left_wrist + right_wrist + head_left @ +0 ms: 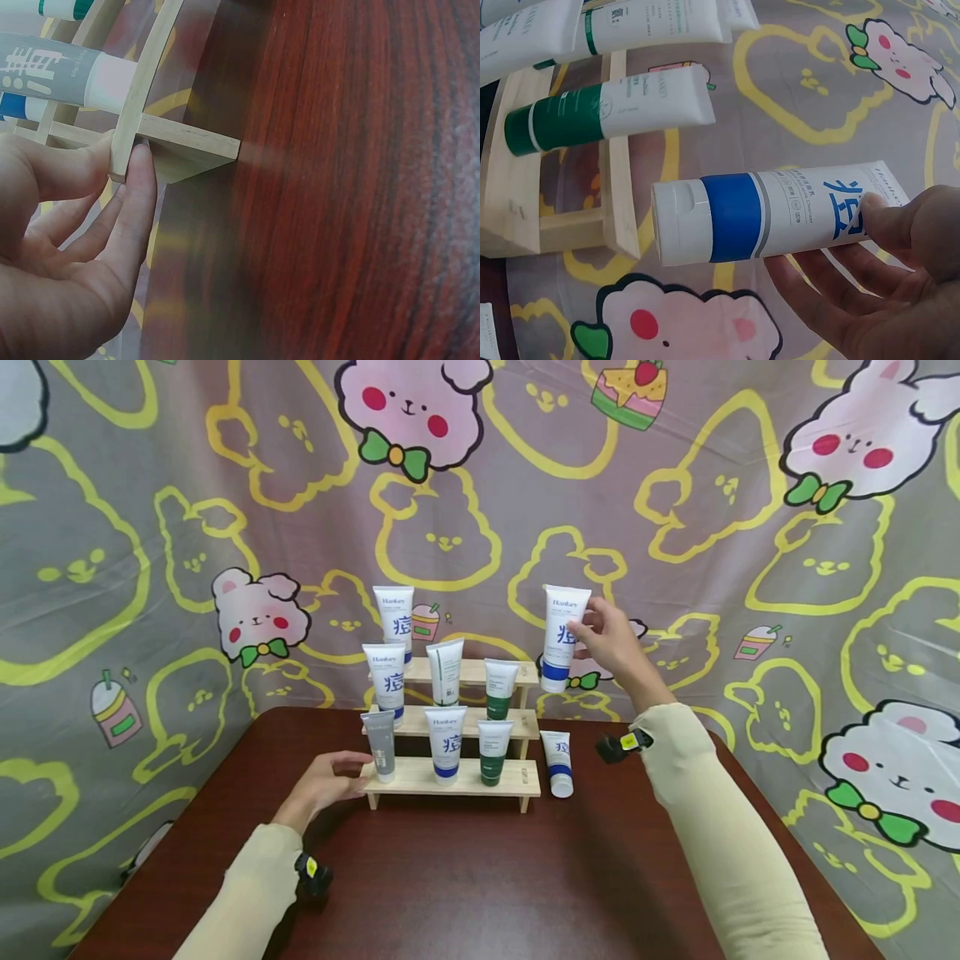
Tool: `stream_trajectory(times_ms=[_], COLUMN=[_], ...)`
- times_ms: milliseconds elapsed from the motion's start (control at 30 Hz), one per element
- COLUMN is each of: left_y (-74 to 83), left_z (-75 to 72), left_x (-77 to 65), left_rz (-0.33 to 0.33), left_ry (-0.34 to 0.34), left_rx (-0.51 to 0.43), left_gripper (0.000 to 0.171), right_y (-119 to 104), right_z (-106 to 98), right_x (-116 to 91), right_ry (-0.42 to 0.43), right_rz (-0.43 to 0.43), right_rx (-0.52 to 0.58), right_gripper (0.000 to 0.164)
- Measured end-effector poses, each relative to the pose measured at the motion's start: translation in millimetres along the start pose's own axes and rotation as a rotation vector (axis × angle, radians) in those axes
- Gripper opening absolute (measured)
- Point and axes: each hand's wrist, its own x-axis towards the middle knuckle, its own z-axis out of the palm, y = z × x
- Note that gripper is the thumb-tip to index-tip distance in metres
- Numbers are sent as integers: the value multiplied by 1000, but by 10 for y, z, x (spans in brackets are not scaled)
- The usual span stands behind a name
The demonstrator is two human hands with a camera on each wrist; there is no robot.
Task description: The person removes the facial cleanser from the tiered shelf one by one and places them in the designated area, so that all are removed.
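My right hand (611, 639) holds a white squeeze tube with a blue band (795, 206) in the air, to the right of the top shelf. Its thumb lies over the printed front, and the white cap points down in the head view. My left hand (326, 783) pinches the left end of the bottom board of a three-tier wooden stand (187, 133), thumb above and fingers beneath. Close to that hand a grey tube (381, 750) stands on the board. Another white-and-blue tube (445, 739) and a green-and-white tube (493, 750) share this board.
Higher up the stand are white-and-blue tubes (386, 681), a white tube with green print (446, 670) and a green-and-white tube (498, 689). One more blue-banded tube (557, 758) rests on the dark table (480, 877), right of the stand. A patterned curtain (480, 535) hangs behind.
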Motion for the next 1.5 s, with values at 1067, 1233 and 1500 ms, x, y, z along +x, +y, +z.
stream_trajectory(times_ms=[1067,1233,1500], left_y=[-78,-25,12], left_z=[13,8,-2], left_x=[-64,-34,-29], left_rz=[-16,5,16], left_ry=[26,9,10], left_rx=[63,-12,-4], left_gripper=[48,48,48], right_y=[580,613,772], right_z=[-9,-19,-43], right_x=[-273,-254,-286], right_ry=[-65,-85,-76], right_rz=[33,26,83], right_rx=[-75,-65,-57], right_gripper=[43,44,46])
